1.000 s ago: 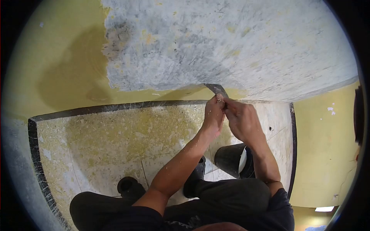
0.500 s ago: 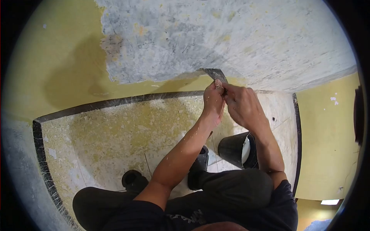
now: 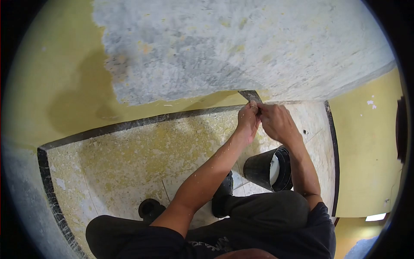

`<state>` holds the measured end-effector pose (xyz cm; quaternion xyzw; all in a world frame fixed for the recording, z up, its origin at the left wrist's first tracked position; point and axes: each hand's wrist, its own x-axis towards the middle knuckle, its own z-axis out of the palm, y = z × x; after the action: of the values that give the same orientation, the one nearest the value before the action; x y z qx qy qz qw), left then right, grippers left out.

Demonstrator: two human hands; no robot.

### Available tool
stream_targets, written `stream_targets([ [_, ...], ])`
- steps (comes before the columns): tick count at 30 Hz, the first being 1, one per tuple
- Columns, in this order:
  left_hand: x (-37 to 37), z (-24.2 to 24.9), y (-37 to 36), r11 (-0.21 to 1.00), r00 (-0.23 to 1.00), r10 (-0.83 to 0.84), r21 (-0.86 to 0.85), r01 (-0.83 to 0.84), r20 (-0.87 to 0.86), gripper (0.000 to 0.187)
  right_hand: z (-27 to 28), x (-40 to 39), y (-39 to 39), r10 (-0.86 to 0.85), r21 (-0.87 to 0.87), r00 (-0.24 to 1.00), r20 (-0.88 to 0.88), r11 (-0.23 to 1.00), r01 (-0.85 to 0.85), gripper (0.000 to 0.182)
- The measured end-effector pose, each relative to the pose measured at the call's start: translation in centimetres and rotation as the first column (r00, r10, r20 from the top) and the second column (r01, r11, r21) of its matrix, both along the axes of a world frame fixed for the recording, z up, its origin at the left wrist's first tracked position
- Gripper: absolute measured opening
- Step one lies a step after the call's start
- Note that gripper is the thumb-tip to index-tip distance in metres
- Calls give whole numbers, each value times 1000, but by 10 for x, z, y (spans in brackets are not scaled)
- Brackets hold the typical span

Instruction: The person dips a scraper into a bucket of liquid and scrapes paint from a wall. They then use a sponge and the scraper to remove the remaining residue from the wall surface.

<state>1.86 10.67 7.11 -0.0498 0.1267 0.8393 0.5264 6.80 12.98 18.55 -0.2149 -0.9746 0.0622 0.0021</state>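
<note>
A flat dark scraper (image 3: 250,95) lies with its blade against the lower wall, where the remaining yellow paint (image 3: 172,103) borders the bared grey-white surface (image 3: 172,52). Both hands are closed round its grip end. My left hand (image 3: 249,121) holds it from the left, with pale flakes on the fingers. From the right, my right hand (image 3: 278,123) grips it close beside the left one. The scraper's handle is mostly hidden by my fingers.
A black bucket (image 3: 260,168) with something white inside stands on the floor below my right forearm. Paint flakes (image 3: 142,151) cover the floor tiles. A dark skirting strip (image 3: 108,128) runs along the wall's foot. My bent knees are close below.
Both hands and the scraper have shifted slightly right and lower in the view. The wall's edge also appears lower, as the camera view has tilted a little.
</note>
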Motion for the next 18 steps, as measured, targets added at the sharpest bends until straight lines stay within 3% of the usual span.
stream_targets([
  [2, 1, -7, 23, 999, 999, 11, -46, -10, 31, 26, -9, -2, 22, 16, 28, 996, -83, 1000, -14, 20],
  [5, -3, -9, 27, 998, 1000, 6, -68, -7, -14, 26, -14, -4, 31, -15, -45, 993, -121, 999, 10, 21],
  [7, -6, -13, 27, 997, 999, -16, -73, 14, -36, 25, -20, -4, 37, 31, 22, 993, -117, 999, -29, 24],
  [9, -1, -15, 25, 996, 982, 90, 16, -88, -167, 22, -16, -5, 42, 28, -77, 996, -90, 996, -35, 24],
  [10, 0, -10, 28, 995, 992, 98, -17, -100, -76, 20, -10, -6, 38, -7, -77, 999, -36, 997, 4, 31],
  [11, -5, -5, 33, 994, 991, 108, -2, -108, -85, 20, -4, -4, 29, -1, -11, 999, -43, 1000, 1, 31],
  [14, 10, -11, 22, 994, 997, 72, -80, -73, -10, 19, -21, 6, 45, -5, -26, 996, 85, 1000, 7, 30],
  [16, -1, -5, 29, 994, 996, 74, -71, -77, -55, 20, -12, -9, 44, 118, -21, 982, -150, 992, -123, 20],
  [17, 0, -6, 31, 994, 996, 68, -78, -73, -62, 20, -9, -3, 33, 0, -54, 985, -171, 999, -9, 22],
  [18, -2, -5, 28, 996, 996, 62, -55, -66, -64, 21, -14, -5, 41, 42, -39, 986, -159, 998, -49, 23],
])
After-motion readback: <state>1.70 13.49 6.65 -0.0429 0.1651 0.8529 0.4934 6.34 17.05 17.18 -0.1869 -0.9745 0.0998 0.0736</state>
